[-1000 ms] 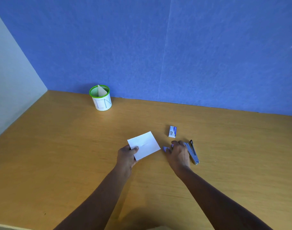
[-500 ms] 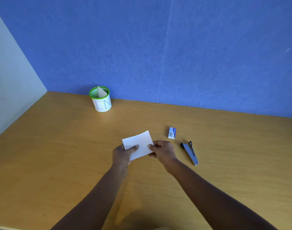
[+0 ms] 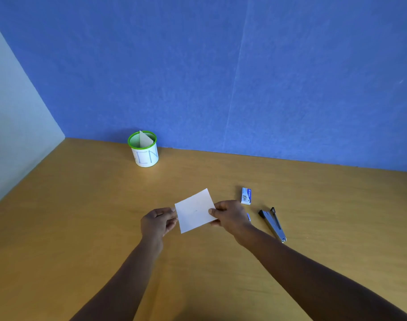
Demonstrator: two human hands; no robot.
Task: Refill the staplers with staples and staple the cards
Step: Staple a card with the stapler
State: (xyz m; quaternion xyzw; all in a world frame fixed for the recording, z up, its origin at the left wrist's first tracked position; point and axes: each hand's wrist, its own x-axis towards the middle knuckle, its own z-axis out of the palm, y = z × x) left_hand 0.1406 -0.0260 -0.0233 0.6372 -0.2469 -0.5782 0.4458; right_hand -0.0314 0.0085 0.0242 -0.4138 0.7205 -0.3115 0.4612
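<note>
A blue wall (image 3: 221, 66) fills the upper half of the view and meets a paler side wall (image 3: 12, 112) at the left. Below them lies a wooden tabletop (image 3: 82, 228), on which everything stands. Two bare forearms reach in from the bottom edge toward its middle.

The left hand (image 3: 158, 222) has its fingers curled and pinches the left edge of a white card (image 3: 194, 210) between thumb and fingertips. The right hand (image 3: 229, 216) holds the card's right edge, with the thumb lying on top and the other fingers folded underneath. The card sits between the two hands, turned so that one corner points away from the person, with a faint small mark near its middle. Whether it is one sheet or several stacked cannot be told.

Far back, near the blue wall, stands a white cup (image 3: 145, 156) with a green rim and handwritten letters on its side. A folded paper (image 3: 144, 139) pokes up out of it.

Right of the right hand, apart from it, a grey metal stapler (image 3: 273, 224) lies on the tabletop, its dark far end split into two parts. Just beyond it, a small blue and white staple box (image 3: 246, 196) lies flat. A small blue object (image 3: 249, 217) peeks out from behind the right hand, too hidden to name.
</note>
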